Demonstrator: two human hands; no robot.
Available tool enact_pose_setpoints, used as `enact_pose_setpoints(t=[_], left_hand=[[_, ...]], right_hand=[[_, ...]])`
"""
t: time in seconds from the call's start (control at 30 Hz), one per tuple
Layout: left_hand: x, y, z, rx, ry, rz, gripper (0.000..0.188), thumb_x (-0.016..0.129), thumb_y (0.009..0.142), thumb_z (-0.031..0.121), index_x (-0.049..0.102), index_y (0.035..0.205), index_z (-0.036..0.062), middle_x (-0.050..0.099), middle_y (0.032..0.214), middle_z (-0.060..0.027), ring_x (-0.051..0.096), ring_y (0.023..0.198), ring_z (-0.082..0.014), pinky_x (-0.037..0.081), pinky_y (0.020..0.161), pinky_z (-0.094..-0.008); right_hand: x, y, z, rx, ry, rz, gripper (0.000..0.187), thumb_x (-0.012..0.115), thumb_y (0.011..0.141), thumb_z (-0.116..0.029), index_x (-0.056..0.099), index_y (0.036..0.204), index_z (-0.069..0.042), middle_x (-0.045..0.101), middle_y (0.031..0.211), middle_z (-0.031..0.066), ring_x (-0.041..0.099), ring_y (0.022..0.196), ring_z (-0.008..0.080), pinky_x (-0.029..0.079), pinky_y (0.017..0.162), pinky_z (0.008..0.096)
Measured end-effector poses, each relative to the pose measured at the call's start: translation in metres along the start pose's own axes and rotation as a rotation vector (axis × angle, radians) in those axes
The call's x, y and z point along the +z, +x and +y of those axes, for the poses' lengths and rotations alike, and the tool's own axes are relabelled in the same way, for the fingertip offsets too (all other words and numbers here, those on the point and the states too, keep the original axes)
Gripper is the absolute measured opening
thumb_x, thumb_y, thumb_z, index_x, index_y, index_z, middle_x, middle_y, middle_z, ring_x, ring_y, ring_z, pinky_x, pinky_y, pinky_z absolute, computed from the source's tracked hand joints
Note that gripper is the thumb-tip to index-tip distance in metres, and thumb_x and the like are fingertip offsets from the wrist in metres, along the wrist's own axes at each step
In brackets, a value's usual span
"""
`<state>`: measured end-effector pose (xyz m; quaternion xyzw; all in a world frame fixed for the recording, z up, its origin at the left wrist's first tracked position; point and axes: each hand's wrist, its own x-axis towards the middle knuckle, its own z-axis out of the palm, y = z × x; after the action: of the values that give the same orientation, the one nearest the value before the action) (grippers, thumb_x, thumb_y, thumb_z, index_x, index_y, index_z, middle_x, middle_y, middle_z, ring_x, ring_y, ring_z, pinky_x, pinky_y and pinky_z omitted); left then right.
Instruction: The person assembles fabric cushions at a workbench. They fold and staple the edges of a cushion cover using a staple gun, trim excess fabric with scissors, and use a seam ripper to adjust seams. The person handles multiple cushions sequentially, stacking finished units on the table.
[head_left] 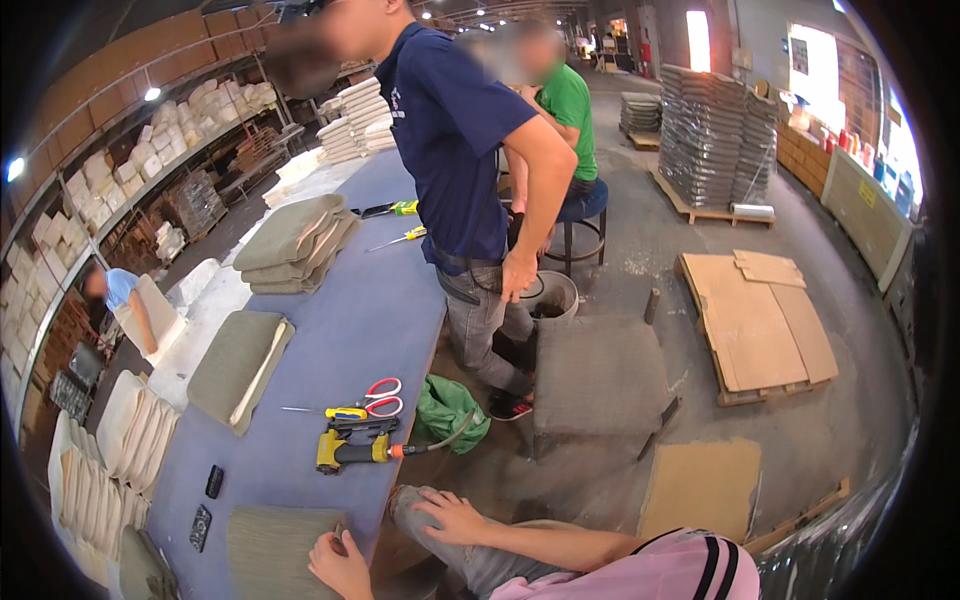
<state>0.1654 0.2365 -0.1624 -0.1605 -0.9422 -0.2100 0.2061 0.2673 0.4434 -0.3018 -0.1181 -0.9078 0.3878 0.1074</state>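
My left hand point(340, 568) is at the near corner of an olive-green fabric piece point(275, 550) on the blue-grey table point(330, 320). Its fingers curl over that corner and look closed on it. Resting on my knee, my right hand point(452, 517) has its fingers spread and holds nothing. Farther up the table lie a yellow and black staple gun point(352, 450) with an air hose, red-handled scissors point(383, 398) and a yellow-handled screwdriver point(345, 412). Two small black objects point(215, 482) lie left of the staple gun.
Folded olive covers point(240, 365) and stacked pale pads point(140, 430) line the table's left side. A person in a navy shirt point(450, 140) stands at its right edge. Beside them are a grey fabric-topped stool or stand point(600, 380), a bucket point(553, 295) and a green bag point(450, 410).
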Motion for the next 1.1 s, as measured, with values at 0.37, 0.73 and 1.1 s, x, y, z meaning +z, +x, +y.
enact_pose_setpoints(t=[0.37, 0.73, 1.1], left_hand=[[0.003, 0.013, -0.006, 0.177, 0.166, 0.060, 0.036, 0.062, 0.106, 0.037, 0.076, 0.102, 0.0043, 0.075, 0.088, -0.0206, 0.070, 0.082, -0.0408, 0.052, 0.077, -0.0508], [0.012, 0.011, -0.016, 0.141, 0.215, 0.066, 0.038, 0.061, 0.107, 0.039, 0.076, 0.097, 0.0065, 0.074, 0.087, -0.0191, 0.069, 0.082, -0.0397, 0.051, 0.077, -0.0513], [-0.004, 0.012, -0.003, 0.293, 0.198, 0.038, 0.047, 0.068, 0.100, 0.053, 0.075, 0.096, 0.0070, 0.075, 0.088, -0.0181, 0.070, 0.086, -0.0407, 0.052, 0.083, -0.0509]], right_hand=[[0.002, 0.001, -0.010, -0.003, 0.045, 0.031, 0.055, 0.068, 0.095, -0.040, 0.056, 0.148, -0.030, 0.041, 0.169, 0.0087, 0.041, 0.151, 0.0374, 0.044, 0.110, 0.0615], [0.001, 0.001, -0.010, 0.046, 0.075, -0.006, 0.052, 0.067, 0.097, -0.041, 0.057, 0.146, -0.031, 0.043, 0.168, 0.0059, 0.042, 0.150, 0.0368, 0.045, 0.108, 0.0597], [0.002, 0.005, -0.007, 0.055, 0.065, -0.028, 0.052, 0.068, 0.097, -0.040, 0.057, 0.147, -0.032, 0.043, 0.168, 0.0050, 0.042, 0.151, 0.0372, 0.046, 0.108, 0.0626]])
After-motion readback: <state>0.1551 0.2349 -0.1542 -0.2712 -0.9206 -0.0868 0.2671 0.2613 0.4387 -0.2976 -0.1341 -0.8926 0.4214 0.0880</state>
